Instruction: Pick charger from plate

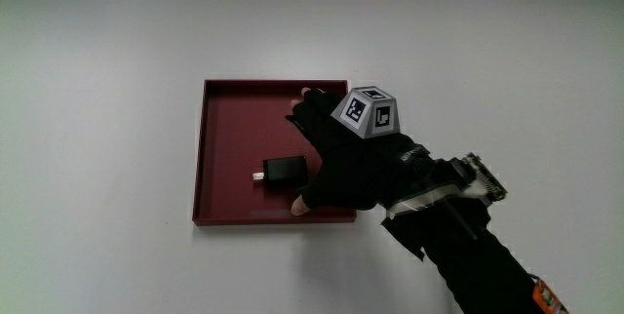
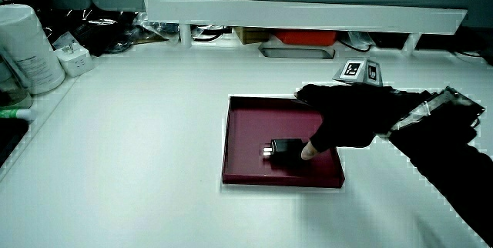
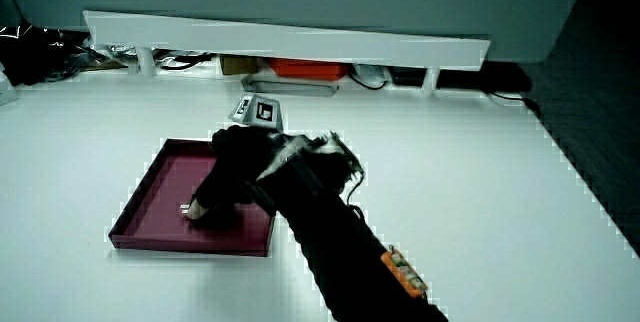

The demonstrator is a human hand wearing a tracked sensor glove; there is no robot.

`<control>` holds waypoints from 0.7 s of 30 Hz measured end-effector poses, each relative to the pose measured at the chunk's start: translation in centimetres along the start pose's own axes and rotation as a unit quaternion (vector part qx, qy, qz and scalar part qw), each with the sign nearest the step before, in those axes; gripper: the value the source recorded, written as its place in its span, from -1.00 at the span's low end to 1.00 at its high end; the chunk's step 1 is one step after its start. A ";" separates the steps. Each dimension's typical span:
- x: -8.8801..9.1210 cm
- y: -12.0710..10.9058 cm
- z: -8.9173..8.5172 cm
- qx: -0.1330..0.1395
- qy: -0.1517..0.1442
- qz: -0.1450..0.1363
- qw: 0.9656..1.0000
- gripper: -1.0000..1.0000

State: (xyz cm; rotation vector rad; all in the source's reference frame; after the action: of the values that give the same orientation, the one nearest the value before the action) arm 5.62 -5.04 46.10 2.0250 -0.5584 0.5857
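Near the middle of the main view we see the charger lying flat inside the dark red plate, its prongs pointing away from our hand. We hover over the plate just beside the charger, fingers loosely spread and holding nothing, a fingertip about touching its body. Its long axis points straight toward the palm.

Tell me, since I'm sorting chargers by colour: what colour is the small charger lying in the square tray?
Black charger, clearest in the main view.
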 end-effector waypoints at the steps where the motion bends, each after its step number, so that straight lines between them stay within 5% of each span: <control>1: 0.1 0.4 -0.2 0.000 0.001 -0.005 1.000 0.00; 21: 2.1 6.5 -4.8 -0.040 0.013 -0.057 0.998 0.00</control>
State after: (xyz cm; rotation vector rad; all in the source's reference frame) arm 2.58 -4.27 53.78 1.9569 -0.4418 0.5122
